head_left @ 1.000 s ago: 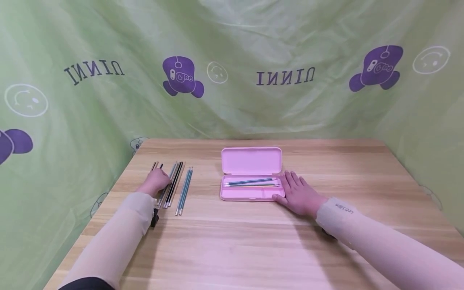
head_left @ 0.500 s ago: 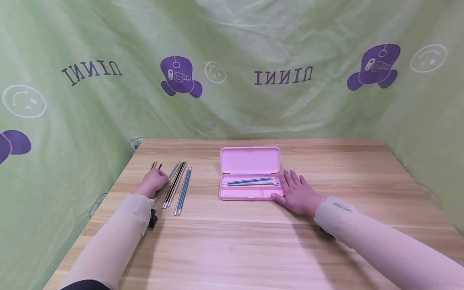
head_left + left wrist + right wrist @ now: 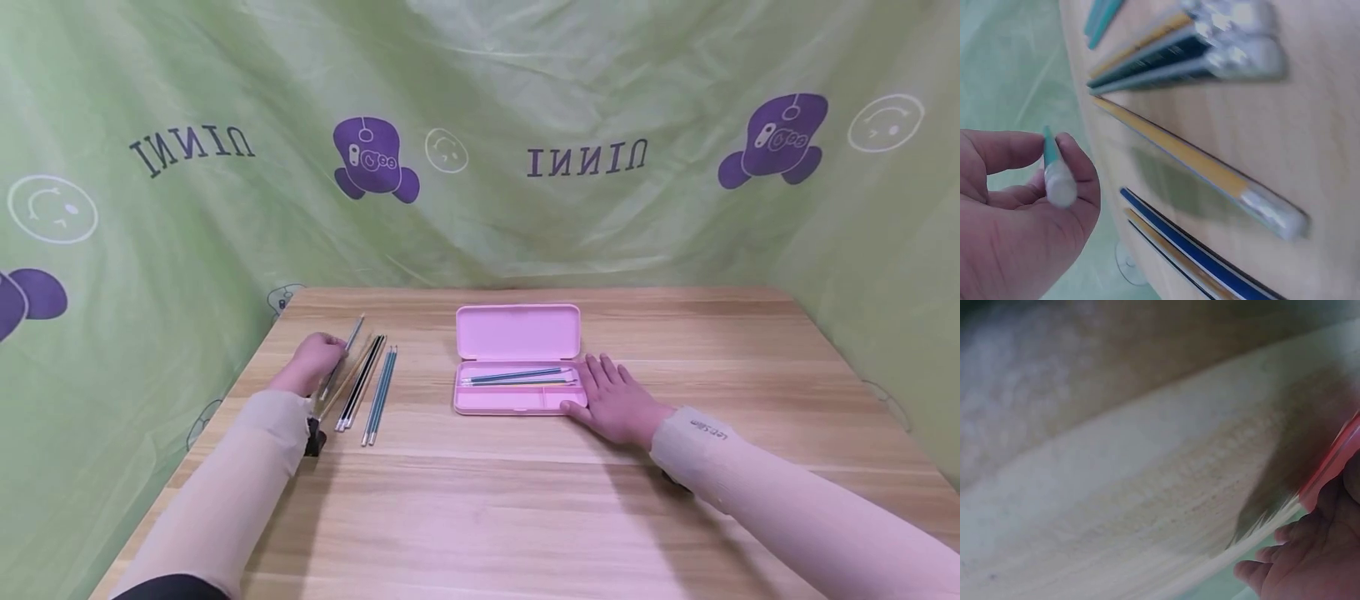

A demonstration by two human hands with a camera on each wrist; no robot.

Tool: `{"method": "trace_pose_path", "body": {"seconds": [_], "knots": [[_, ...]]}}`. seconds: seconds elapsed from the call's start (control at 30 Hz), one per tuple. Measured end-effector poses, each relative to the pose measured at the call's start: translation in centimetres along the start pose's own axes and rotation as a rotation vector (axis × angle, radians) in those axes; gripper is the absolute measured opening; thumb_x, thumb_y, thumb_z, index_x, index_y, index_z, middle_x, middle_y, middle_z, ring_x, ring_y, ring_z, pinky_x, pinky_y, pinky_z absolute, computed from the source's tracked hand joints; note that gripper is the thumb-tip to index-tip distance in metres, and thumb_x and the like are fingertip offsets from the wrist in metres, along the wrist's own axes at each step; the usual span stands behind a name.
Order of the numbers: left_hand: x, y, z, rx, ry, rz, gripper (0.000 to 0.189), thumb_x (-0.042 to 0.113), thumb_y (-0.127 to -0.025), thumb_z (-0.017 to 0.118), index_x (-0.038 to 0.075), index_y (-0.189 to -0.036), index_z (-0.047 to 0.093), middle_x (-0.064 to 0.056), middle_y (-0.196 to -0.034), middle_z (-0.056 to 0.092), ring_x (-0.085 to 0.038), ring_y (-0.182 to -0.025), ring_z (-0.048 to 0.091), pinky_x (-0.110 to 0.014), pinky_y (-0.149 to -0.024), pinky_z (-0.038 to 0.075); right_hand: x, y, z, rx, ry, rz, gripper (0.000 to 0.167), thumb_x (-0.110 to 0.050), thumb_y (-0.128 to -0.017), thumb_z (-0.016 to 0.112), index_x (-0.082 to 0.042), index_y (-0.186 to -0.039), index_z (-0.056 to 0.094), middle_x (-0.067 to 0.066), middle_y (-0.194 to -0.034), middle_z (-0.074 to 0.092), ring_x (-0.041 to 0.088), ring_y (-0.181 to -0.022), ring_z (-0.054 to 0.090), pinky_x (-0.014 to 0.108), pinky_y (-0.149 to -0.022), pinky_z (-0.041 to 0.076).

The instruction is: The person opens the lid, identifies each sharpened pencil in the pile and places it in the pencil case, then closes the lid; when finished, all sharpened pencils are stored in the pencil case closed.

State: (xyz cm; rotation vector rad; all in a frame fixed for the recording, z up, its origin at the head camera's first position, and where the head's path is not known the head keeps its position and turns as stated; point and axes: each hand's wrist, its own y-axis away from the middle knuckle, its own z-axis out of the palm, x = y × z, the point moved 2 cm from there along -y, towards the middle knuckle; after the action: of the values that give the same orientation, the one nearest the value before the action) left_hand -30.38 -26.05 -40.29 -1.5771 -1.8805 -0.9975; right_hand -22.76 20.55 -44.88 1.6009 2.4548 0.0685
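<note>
My left hand (image 3: 313, 362) pinches a teal pencil (image 3: 1060, 187) between thumb and fingers, its white eraser end facing the left wrist camera. Beneath it on the table lies a yellow-sided pencil (image 3: 1191, 153) with a metal ferrule. Dark and yellow pencils (image 3: 363, 383) and two teal pencils (image 3: 381, 396) lie just right of that hand. A pink pencil case (image 3: 517, 332) stands with its lid raised, and a few pencils (image 3: 517, 374) rest in its long back compartment. My right hand (image 3: 618, 404) lies flat with fingers spread against the case's right end.
The wooden table (image 3: 480, 500) reaches back to a green printed curtain (image 3: 480, 225), which also hangs along both sides. More blue and yellow pencils (image 3: 1191, 240) lie near the table's left edge, partly hidden by the left hand in the head view.
My left hand has lifted the teal pencil off the pile and moved slightly up and away. A yellowish pencil there now shows separately. The right hand and case have stayed put.
</note>
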Motion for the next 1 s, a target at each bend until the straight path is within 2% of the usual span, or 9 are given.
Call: {"method": "trace_pose_path", "body": {"seconds": [0.2, 0.27, 0.43, 0.57, 0.7, 0.83, 0.9, 1.0], "knots": [[1.9, -0.7, 1.1, -0.089, 0.183, 0.023, 0.045, 0.003, -0.107, 0.044, -0.017, -0.147, 0.040, -0.032, -0.139, 0.049, -0.025, -0.105, 0.056, -0.031, -0.087, 0.051, -0.7, 0.4, -0.9, -0.019, -0.033, 0.003, 0.086, -0.053, -0.108, 0.041, 0.014, -0.157, 0.018, 0.036, -0.164, 0.014, 0.054, -0.151, 0.010, 0.066, -0.121, 0.013], [2.6, -0.9, 1.8, -0.104, 0.221, 0.045, 0.044, 0.003, -0.108, 0.044, -0.015, -0.148, 0.041, -0.031, -0.138, 0.051, -0.021, -0.101, 0.057, -0.028, -0.084, 0.051, -0.7, 0.4, -0.9, -0.025, -0.033, 0.005, 0.087, -0.055, -0.108, 0.038, 0.014, -0.158, 0.017, 0.036, -0.164, 0.013, 0.053, -0.151, 0.010, 0.064, -0.122, 0.013], [4.6, -1.3, 4.2, -0.146, 0.276, 0.120, 0.042, -0.001, -0.107, 0.044, -0.016, -0.147, 0.042, -0.032, -0.129, 0.055, -0.019, -0.096, 0.059, -0.026, -0.081, 0.052, -0.5, 0.6, -0.6, -0.030, -0.018, 0.000, 0.093, -0.063, -0.106, 0.029, 0.013, -0.158, 0.015, 0.036, -0.164, 0.012, 0.053, -0.151, 0.009, 0.064, -0.122, 0.012], [6.2, -1.7, 6.3, -0.211, 0.337, 0.160, 0.042, -0.003, -0.106, 0.044, -0.018, -0.145, 0.042, -0.037, -0.133, 0.053, -0.016, -0.095, 0.063, -0.024, -0.083, 0.055, -0.5, 0.6, -0.4, -0.036, -0.027, 0.001, 0.093, -0.062, -0.107, 0.030, 0.014, -0.158, 0.014, 0.037, -0.164, 0.011, 0.054, -0.151, 0.008, 0.065, -0.122, 0.011], [7.9, -1.4, 8.2, -0.310, 0.329, 0.225, 0.041, -0.005, -0.106, 0.044, -0.019, -0.144, 0.042, -0.039, -0.137, 0.051, -0.023, -0.101, 0.065, -0.030, -0.092, 0.056, -0.7, 0.6, -0.5, -0.036, -0.039, 0.000, 0.088, -0.056, -0.108, 0.035, 0.014, -0.157, 0.016, 0.037, -0.164, 0.012, 0.054, -0.151, 0.009, 0.065, -0.121, 0.012], [9.6, -0.8, 9.7, -0.382, 0.293, 0.283, 0.038, -0.006, -0.105, 0.046, -0.019, -0.141, 0.047, -0.036, -0.129, 0.057, -0.031, -0.105, 0.065, -0.043, -0.099, 0.054, -0.8, 0.6, -0.7, -0.028, -0.037, 0.001, 0.086, -0.054, -0.108, 0.037, 0.014, -0.158, 0.016, 0.036, -0.164, 0.012, 0.054, -0.151, 0.010, 0.065, -0.121, 0.013], [10.3, -0.6, 10.3, -0.403, 0.266, 0.304, 0.036, -0.006, -0.104, 0.048, -0.018, -0.139, 0.050, -0.033, -0.122, 0.062, -0.031, -0.102, 0.066, -0.045, -0.099, 0.054, -0.7, 0.5, -0.6, -0.021, -0.033, 0.000, 0.087, -0.054, -0.108, 0.037, 0.014, -0.157, 0.016, 0.036, -0.164, 0.013, 0.054, -0.151, 0.011, 0.065, -0.121, 0.013], [11.1, -0.4, 11.3, -0.428, 0.208, 0.339, 0.033, -0.007, -0.103, 0.050, -0.018, -0.135, 0.054, -0.027, -0.112, 0.066, -0.027, -0.096, 0.067, -0.042, -0.094, 0.057, -0.6, 0.4, -0.5, -0.015, -0.025, -0.003, 0.089, -0.057, -0.108, 0.035, 0.015, -0.157, 0.017, 0.037, -0.163, 0.014, 0.054, -0.150, 0.011, 0.065, -0.121, 0.014]]}}
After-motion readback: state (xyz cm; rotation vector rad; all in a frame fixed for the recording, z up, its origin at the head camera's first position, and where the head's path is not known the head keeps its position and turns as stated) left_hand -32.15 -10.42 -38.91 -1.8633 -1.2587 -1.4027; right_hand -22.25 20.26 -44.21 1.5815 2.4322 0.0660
